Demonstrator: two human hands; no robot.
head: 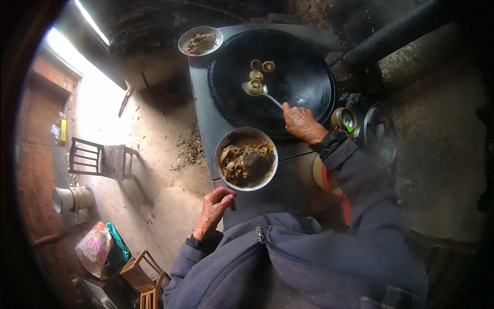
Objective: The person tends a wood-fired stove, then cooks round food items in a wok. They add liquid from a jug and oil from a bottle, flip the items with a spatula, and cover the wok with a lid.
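My right hand (303, 121) grips the handle of a metal spoon (272, 99) over a large black wok (227, 77). On the spoon's bowl, or right at it, is a round browned piece of food (255, 86). Three similar pieces lie just beyond it: a pale one (256, 75), a dark-rimmed one (256, 65) and a browned one (268, 66). My left hand (216, 206) is empty, its fingers loosely curled, close to the near rim of a metal bowl (247, 189). Dark cooked food (247, 160) fills much of that bowl.
A plate (185, 47) with cooked food stands on the stove's far left corner (198, 71). Right of the wok are a small container (339, 119), a metal lid (386, 143) and a thick pipe (397, 31). A wooden chair (112, 160) stands on the floor at left.
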